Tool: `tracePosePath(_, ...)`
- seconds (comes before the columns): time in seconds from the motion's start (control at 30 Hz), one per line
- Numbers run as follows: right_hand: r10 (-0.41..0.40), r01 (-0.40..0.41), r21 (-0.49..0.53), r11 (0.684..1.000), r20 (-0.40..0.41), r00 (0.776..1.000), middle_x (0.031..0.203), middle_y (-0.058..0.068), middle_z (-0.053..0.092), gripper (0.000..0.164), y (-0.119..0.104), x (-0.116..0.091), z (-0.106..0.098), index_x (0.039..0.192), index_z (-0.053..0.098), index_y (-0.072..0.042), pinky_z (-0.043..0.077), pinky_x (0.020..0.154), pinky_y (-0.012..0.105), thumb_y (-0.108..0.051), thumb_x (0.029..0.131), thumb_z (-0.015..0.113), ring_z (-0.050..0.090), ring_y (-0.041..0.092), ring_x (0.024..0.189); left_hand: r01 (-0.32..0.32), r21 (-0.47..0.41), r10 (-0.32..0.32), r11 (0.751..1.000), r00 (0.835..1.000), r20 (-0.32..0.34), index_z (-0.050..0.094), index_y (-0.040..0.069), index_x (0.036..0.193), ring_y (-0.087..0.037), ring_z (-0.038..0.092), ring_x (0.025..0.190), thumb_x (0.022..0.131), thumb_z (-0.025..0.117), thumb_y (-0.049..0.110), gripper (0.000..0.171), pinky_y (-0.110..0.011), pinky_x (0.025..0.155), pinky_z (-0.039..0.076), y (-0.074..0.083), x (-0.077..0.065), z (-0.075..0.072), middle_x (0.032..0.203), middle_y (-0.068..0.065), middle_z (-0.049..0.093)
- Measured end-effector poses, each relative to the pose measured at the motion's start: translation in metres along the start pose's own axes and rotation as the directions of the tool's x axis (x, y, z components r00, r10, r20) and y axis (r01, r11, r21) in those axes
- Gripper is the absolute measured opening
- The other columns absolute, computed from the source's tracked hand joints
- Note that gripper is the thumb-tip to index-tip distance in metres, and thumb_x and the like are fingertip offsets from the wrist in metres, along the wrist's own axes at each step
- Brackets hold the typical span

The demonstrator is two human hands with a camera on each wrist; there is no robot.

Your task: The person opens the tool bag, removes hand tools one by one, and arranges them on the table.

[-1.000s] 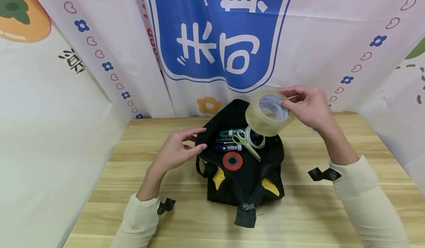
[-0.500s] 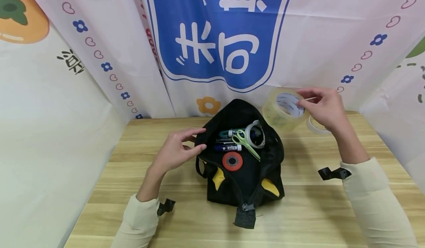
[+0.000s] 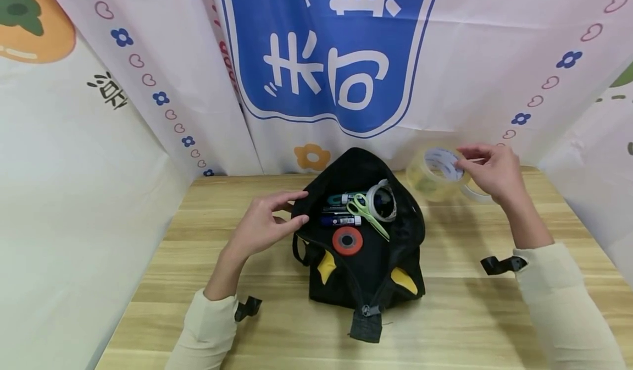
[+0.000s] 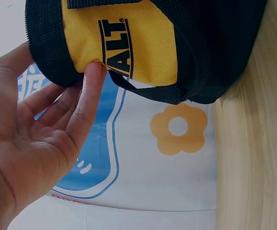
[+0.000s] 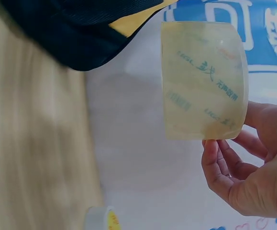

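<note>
My right hand (image 3: 494, 175) pinches a wide roll of clear packing tape (image 3: 427, 183) by its edge, thumb at the white-and-blue core. The roll is held up to the right of a black tool bag (image 3: 410, 249); the right wrist view shows its printed side (image 5: 203, 86). At the bag's left rim, my left hand (image 3: 262, 221) holds the opening's edge between thumb and fingers, with one fingertip on the yellow panel (image 4: 152, 48) outside. Inside the bag lie green-handled scissors (image 3: 368, 216), a red ring-shaped roll (image 3: 348, 241), marker pens (image 3: 341, 221) and a grey tape roll (image 3: 372, 205).
A narrow white tape roll (image 3: 476, 195) lies on the wooden table (image 3: 207, 271) near its back edge, partly behind the right hand. Printed white cloth (image 3: 470, 56) hangs directly behind the table and along both sides. The bag's zipper pull (image 3: 368, 309) is toward the front.
My right hand has carried the packing tape from over the bag's opening to the right, and a little lower. My left hand has kept its hold on the rim.
</note>
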State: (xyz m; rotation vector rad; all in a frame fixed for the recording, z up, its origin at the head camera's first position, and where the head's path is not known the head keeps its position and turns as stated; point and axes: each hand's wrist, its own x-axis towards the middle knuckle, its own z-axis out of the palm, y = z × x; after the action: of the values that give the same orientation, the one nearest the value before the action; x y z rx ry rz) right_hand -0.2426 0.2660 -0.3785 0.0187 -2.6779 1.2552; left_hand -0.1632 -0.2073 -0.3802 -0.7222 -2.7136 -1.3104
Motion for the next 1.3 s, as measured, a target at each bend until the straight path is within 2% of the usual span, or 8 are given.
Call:
tracePosePath(0.2,0.044,-0.044,0.008,0.999,0.000,0.999,0.133,0.028,0.072,0.039,0.022,-0.001,0.006,0.135,0.073,0.000,0.055,0.066,0.009,-0.023,0.102,0.074,0.059,-0.016,0.079,0.013,-0.007,-0.013,1.000,1.000,0.004,0.070,0.011,0.142,-0.030,0.074,0.115,0.098,0.080,0.018,0.046,-0.046,0.091,0.067,0.000,0.000,0.001,0.144,-0.012,0.071)
tracePosePath(0.23,0.051,-0.051,0.011,0.999,-0.006,0.999,0.128,0.023,0.076,0.039,0.026,-0.001,0.007,0.134,0.073,0.000,0.056,0.066,0.010,-0.024,0.102,0.074,0.059,-0.017,0.079,0.016,-0.009,-0.016,1.000,1.000,0.004,0.070,0.012,0.142,-0.031,0.074,0.115,0.098,0.080,0.018,0.046,-0.046,0.091,0.067,0.000,-0.001,0.001,0.144,-0.012,0.070)
tracePosePath(0.4,0.089,-0.088,0.018,0.996,-0.023,0.996,0.128,0.022,0.076,0.038,0.043,0.000,0.017,0.133,0.074,0.000,0.056,0.065,0.010,-0.020,0.101,0.075,0.058,-0.018,0.077,0.025,-0.014,-0.025,1.000,1.000,0.004,0.070,0.012,0.142,-0.031,0.074,0.116,0.098,0.080,0.018,0.046,-0.043,0.089,0.068,0.000,-0.002,0.002,0.144,-0.011,0.070)
tracePosePath(0.47,0.103,-0.102,0.010,0.995,-0.021,0.994,0.133,0.026,0.072,0.038,0.049,0.000,0.020,0.133,0.074,0.000,0.056,0.065,0.010,-0.019,0.101,0.076,0.057,-0.018,0.077,0.025,-0.014,-0.025,1.000,1.000,0.004,0.070,0.012,0.143,-0.030,0.074,0.116,0.098,0.080,0.018,0.046,-0.040,0.088,0.068,0.001,-0.002,0.002,0.144,-0.011,0.070)
tracePosePath(0.67,0.136,-0.137,-0.023,0.990,-0.014,0.991,0.131,0.026,0.073,0.038,0.063,-0.003,0.026,0.129,0.076,-0.001,0.057,0.061,0.015,-0.023,0.098,0.079,0.057,-0.013,0.076,0.016,-0.007,-0.016,1.000,1.000,0.005,0.070,0.012,0.142,-0.030,0.075,0.115,0.098,0.081,0.019,0.046,-0.035,0.085,0.068,0.000,-0.002,0.002,0.144,-0.011,0.071)
tracePosePath(0.9,0.147,-0.148,-0.078,0.986,-0.014,0.989,0.130,0.024,0.075,0.039,0.071,-0.003,0.029,0.128,0.078,-0.004,0.049,0.063,0.016,-0.025,0.095,0.082,0.058,0.002,0.092,0.017,-0.012,-0.017,1.000,1.000,0.007,0.070,0.013,0.143,-0.030,0.074,0.115,0.098,0.080,0.020,0.046,-0.034,0.084,0.068,-0.001,-0.002,0.002,0.144,-0.011,0.070)
tracePosePath(1.1,0.151,-0.151,-0.106,0.983,-0.003,0.988,0.133,0.026,0.073,0.040,0.075,0.000,0.030,0.130,0.077,-0.004,0.046,0.065,0.013,-0.027,0.097,0.080,0.060,0.011,0.100,0.017,-0.012,-0.017,1.000,1.000,0.008,0.070,0.012,0.143,-0.031,0.074,0.115,0.098,0.081,0.019,0.047,-0.048,0.090,0.067,0.000,-0.001,0.001,0.145,-0.011,0.070)
tracePosePath(1.3,0.191,-0.187,-0.093,0.978,0.034,0.981,0.137,0.029,0.069,0.045,0.074,0.003,0.030,0.136,0.073,-0.002,0.045,0.066,0.013,-0.029,0.100,0.076,0.064,0.033,0.117,0.031,0.002,-0.031,1.000,0.999,0.010,0.070,0.014,0.143,-0.030,0.074,0.117,0.098,0.080,0.020,0.047,-0.037,0.085,0.068,0.000,-0.001,0.000,0.145,-0.010,0.070)
